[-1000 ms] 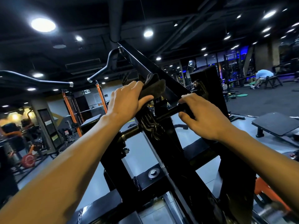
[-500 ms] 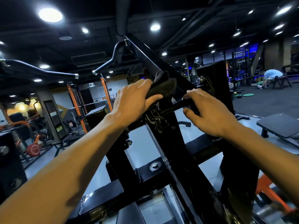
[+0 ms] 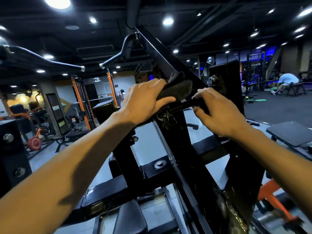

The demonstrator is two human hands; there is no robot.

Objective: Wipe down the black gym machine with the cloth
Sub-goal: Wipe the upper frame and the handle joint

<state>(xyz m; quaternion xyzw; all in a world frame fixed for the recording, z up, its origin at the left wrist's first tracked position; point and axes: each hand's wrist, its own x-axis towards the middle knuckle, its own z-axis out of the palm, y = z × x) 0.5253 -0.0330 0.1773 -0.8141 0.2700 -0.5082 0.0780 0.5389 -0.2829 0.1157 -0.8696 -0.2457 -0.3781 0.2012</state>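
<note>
While the left hand [image 3: 145, 100] holds a dark grey folded microfibre cloth [image 3: 179, 89] between thumb and fingers, pressing it to the slanted beam of the black steel gym machine [image 3: 170, 65], the right hand [image 3: 219, 112] curls around a short black horizontal bar [image 3: 184, 105], probably to steady the frame. Cloth location: under the left grip, on the beam, just above the bar. Beyond: black padded seat [image 3: 130, 218], orange rack uprights [image 3: 81, 102], seated person [image 3: 285, 81] far right.

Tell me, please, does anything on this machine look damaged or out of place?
Nothing clearly stands out. The left hand holds the dark cloth against the black gym machine; the right hand curls around a short black bar. Glossy creases below may be reflections.
</note>
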